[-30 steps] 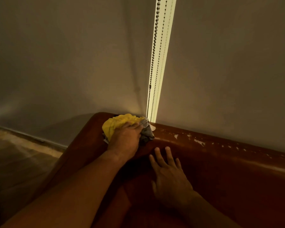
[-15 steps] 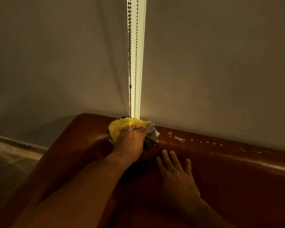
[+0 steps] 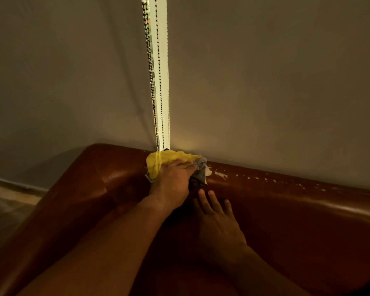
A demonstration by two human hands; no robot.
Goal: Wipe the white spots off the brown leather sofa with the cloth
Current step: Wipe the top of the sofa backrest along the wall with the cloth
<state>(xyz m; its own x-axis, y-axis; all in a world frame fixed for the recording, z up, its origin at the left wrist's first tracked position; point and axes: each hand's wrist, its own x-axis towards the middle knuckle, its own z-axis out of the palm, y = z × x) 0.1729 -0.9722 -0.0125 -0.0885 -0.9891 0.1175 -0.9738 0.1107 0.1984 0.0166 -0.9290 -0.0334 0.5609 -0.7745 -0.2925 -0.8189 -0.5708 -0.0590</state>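
Left hand (image 3: 171,184): clasped over bunched yellow-and-grey cloth (image 3: 166,159), pressing it on the sofa (image 3: 291,212) top edge, below bead chains (image 3: 151,82). Right hand (image 3: 218,223): released, fingers flat on backrest. White spots (image 3: 221,175): just right of cloth, trailing along the edge.

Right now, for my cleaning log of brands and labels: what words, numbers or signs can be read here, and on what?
None can be read. No tag shows on the yellow and grey cloth under the left hand; the brown leather sofa bears only white spots; the blinds and bead chain are unmarked.
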